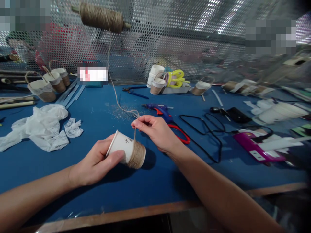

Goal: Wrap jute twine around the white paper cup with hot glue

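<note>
My left hand (97, 158) grips a white paper cup (121, 142) by its open end, the cup lying tilted with its base to the right. Brown twine (137, 155) is wound round the base half. Pinched between the thumb and fingers of my right hand (154, 131) is the twine strand (135, 133), held just above the cup. From there the strand runs up to a big twine spool (101, 18) on a rod at the mesh panel. Red-handled scissors (181, 133) lie partly hidden behind my right hand. A blue glue gun (159, 110) rests just beyond it.
White lace (46, 126) lies at left, with several finished twine-wrapped cups (42, 90) behind it. Pliers (136, 92), stacked paper cups (155, 74) and yellow-handled scissors (177, 78) are at the back. A black cord (213, 136) and a purple device (255, 149) occupy the right.
</note>
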`<state>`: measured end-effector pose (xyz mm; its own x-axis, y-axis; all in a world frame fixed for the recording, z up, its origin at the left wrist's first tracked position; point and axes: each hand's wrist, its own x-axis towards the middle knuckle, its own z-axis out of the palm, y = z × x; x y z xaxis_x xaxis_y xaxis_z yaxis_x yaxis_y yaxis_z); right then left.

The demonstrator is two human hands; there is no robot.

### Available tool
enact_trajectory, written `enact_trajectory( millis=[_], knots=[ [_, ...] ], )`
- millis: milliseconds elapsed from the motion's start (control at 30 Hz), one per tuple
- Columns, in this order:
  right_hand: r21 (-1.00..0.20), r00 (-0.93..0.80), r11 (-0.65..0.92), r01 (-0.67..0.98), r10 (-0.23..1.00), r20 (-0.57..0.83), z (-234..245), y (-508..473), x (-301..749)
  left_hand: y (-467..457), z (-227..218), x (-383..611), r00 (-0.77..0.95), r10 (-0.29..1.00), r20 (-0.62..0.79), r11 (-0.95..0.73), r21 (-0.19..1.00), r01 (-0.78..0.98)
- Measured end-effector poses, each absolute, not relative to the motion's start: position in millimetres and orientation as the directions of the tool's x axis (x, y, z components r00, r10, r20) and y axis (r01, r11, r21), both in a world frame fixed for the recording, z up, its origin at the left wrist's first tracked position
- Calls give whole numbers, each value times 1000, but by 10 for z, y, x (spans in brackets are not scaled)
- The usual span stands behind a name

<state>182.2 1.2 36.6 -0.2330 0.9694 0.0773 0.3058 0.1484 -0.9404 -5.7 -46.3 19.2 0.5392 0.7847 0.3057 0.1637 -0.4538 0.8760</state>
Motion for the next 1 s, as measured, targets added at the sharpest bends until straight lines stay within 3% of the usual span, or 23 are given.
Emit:
enact_trajectory(
  millis=[367,667,833,1000],
  knots=[
    [-929,-285,124,348,958,21,307,-17,1790,-478,220,-59,518,743,424,-573,803,163],
    [-958,-320,-7,287,942,-102,238,10,1707,-448,214,-67,490,741,460,-597,785,166],
    [-977,-317,-153,148,928,-193,265,17,1736,-335,85,-92,339,893,296,-359,923,141],
    [-982,-393,-26,185,914,-98,297,-33,1770,-228,60,-100,325,937,131,-161,985,67]
  ],
)
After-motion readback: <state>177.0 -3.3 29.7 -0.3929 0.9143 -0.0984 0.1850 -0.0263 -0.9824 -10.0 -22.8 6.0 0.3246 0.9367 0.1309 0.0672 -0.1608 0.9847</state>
